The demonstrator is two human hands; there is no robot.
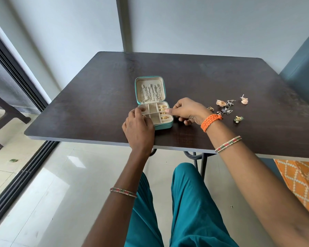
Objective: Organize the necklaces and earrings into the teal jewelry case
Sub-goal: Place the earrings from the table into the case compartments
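**Four gold earrings slotted, six loose pieces waiting**

On the near part of the dark wooden table (194, 77), the left hand (138, 127) rests on the open teal zip jewelry case (165, 124), fingers curled over its left edge. The right hand (185, 110) points a finger at the right slots, where four gold ribbed earrings (163, 112) sit; whether it pinches anything, I cannot tell. Right of it lie about six loose earrings (225, 107). Farther back, the raised lid holds silver chain necklaces (151, 92), count unclear.
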